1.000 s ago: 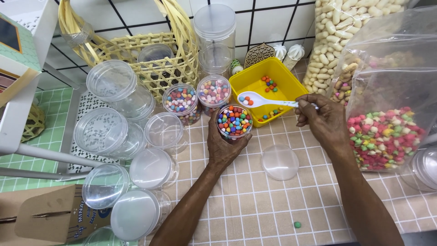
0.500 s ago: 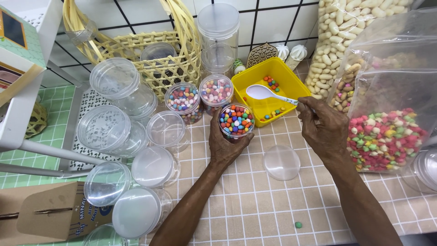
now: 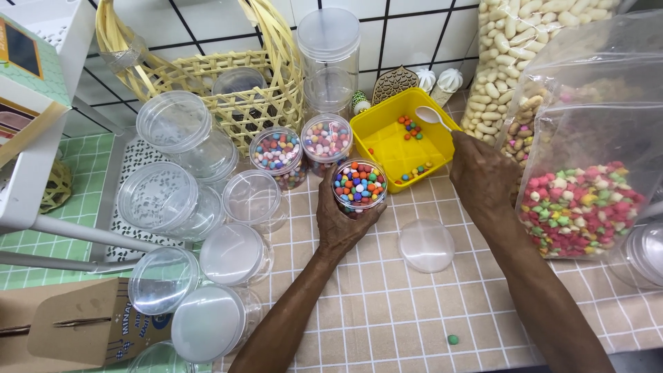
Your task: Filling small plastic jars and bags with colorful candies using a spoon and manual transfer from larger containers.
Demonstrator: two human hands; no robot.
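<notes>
- While the left hand wraps from below around a small clear jar full of multicoloured round candies, the jar stands upright on the chequered bench, just in front of a yellow tray.
- The right hand is closed on the handle of a white spoon, whose bowl hangs over the yellow tray; whether the bowl carries any candy is hard to tell from here.
- A few loose candies lie scattered in the tray.
- A round clear lid lies flat on the bench between the two forearms.
- Two more filled jars stand side by side behind the held jar, in front of a woven basket.
- Empty clear jars with lids crowd the bench to the left.
- A clear bag of pink, green and white sweets stands to the right, beside a bag of pale nuts.
- One green candy lies alone near the bench's front edge.
</notes>
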